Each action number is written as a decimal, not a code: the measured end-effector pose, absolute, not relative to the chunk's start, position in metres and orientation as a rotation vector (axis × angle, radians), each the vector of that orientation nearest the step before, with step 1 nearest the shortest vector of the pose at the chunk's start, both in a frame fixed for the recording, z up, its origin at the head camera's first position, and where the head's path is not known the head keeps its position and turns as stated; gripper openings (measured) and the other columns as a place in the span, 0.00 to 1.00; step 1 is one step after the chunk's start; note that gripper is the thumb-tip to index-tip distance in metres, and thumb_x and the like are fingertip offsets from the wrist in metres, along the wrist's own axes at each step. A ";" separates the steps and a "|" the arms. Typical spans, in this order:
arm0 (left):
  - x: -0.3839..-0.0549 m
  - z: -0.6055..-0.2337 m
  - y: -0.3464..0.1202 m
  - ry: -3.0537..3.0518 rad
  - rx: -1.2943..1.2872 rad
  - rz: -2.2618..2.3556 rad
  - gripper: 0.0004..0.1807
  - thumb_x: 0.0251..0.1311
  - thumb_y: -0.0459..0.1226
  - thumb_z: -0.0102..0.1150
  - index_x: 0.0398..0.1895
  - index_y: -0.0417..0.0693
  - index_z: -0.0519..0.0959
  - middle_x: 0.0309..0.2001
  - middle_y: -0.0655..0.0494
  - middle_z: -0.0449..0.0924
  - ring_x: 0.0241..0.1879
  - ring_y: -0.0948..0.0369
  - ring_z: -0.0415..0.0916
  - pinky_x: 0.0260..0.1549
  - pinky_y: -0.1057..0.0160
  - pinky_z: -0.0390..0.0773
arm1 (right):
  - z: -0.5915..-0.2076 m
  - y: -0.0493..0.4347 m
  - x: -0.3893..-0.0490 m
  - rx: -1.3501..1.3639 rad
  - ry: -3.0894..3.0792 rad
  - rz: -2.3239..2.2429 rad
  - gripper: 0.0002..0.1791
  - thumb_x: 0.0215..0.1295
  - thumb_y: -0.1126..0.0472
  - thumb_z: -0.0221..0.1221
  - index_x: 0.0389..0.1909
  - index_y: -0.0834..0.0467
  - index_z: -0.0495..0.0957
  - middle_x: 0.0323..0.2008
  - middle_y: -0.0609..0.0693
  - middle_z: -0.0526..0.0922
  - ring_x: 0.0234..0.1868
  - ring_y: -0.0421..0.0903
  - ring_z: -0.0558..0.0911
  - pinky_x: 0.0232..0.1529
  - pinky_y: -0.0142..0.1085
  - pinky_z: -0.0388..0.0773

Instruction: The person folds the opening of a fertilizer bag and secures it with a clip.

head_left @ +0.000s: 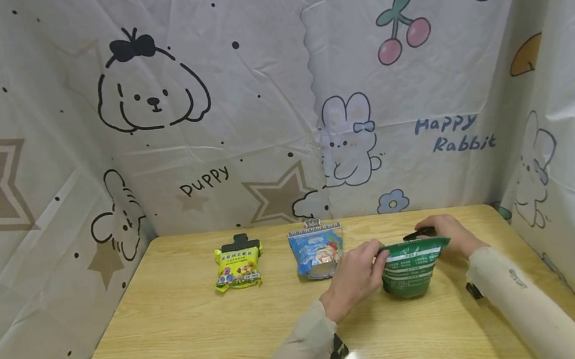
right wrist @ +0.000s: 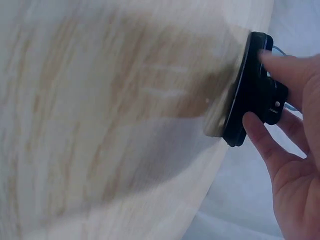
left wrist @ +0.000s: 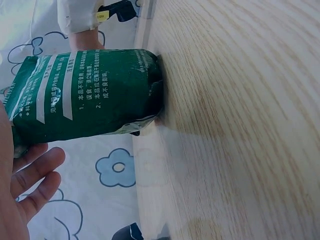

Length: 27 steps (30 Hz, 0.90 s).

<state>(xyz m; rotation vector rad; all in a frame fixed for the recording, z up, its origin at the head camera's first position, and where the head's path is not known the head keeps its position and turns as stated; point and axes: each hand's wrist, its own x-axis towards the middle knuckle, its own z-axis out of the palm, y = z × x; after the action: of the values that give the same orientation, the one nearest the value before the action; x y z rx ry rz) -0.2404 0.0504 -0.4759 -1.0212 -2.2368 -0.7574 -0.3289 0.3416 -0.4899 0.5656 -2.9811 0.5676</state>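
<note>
A green bag (head_left: 410, 272) with white print stands upright on the table, its flat top edge spread wide. At the bag's top left corner my left hand (head_left: 353, 278) pinches the edge between thumb and fingers. In the left wrist view the other fingers (left wrist: 42, 172) of that hand hang loosely beside the bag (left wrist: 95, 95). Behind the bag's right side, my right hand (head_left: 448, 233) holds a black bag clip (head_left: 419, 233). Seen from the right wrist, thumb and fingers grip this wide clip (right wrist: 252, 90), which is apart from the bag; the bag is out of that view.
A yellow bag (head_left: 238, 268) lies at the left with a black clip (head_left: 241, 243) across its top. Beside it sits a blue bag (head_left: 316, 252) with a piano-key clip (head_left: 315, 229). Printed cloth (head_left: 260, 118) hangs behind the wooden table (head_left: 177, 331).
</note>
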 end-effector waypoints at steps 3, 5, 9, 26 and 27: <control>-0.240 -0.475 0.050 -2.230 -1.023 -0.758 0.07 0.76 0.39 0.50 0.39 0.49 0.77 0.27 0.61 0.79 0.21 0.72 0.65 0.19 0.80 0.58 | -0.488 0.341 -0.329 0.579 -2.982 0.565 0.16 0.61 0.65 0.66 0.50 0.65 0.84 0.47 0.64 0.87 0.48 0.62 0.84 0.54 0.60 0.79; -0.240 -0.475 0.050 -2.226 -1.027 -0.759 0.08 0.77 0.39 0.49 0.38 0.49 0.77 0.27 0.61 0.79 0.21 0.72 0.65 0.19 0.80 0.58 | -0.487 0.340 -0.329 0.588 -2.979 0.550 0.16 0.63 0.66 0.64 0.51 0.67 0.83 0.47 0.65 0.87 0.48 0.62 0.85 0.54 0.60 0.79; -0.240 -0.476 0.050 -2.223 -1.037 -0.761 0.08 0.77 0.39 0.49 0.39 0.49 0.76 0.27 0.60 0.79 0.20 0.72 0.64 0.19 0.80 0.58 | -0.484 0.340 -0.327 0.534 -2.981 0.538 0.17 0.68 0.62 0.63 0.53 0.68 0.80 0.47 0.66 0.86 0.48 0.64 0.84 0.53 0.60 0.78; -0.237 -0.475 0.049 -2.248 -1.022 -0.763 0.09 0.78 0.40 0.48 0.40 0.49 0.76 0.28 0.60 0.79 0.22 0.72 0.65 0.20 0.80 0.59 | -0.442 0.338 -0.312 0.591 -2.788 0.488 0.13 0.60 0.60 0.71 0.38 0.65 0.83 0.32 0.58 0.87 0.29 0.47 0.82 0.32 0.43 0.80; -0.237 -0.475 0.049 -2.251 -1.020 -0.766 0.09 0.78 0.40 0.48 0.40 0.49 0.76 0.28 0.61 0.79 0.22 0.72 0.65 0.20 0.80 0.59 | -0.439 0.337 -0.311 0.595 -2.787 0.494 0.12 0.60 0.60 0.71 0.37 0.64 0.83 0.31 0.56 0.87 0.29 0.46 0.82 0.32 0.42 0.79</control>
<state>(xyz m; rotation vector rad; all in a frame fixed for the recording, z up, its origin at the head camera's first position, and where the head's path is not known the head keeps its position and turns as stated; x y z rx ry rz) -0.2366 0.0492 -0.4749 -1.0205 -2.2514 -0.7664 -0.3112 0.3375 -0.4394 0.5950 -2.7872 0.4942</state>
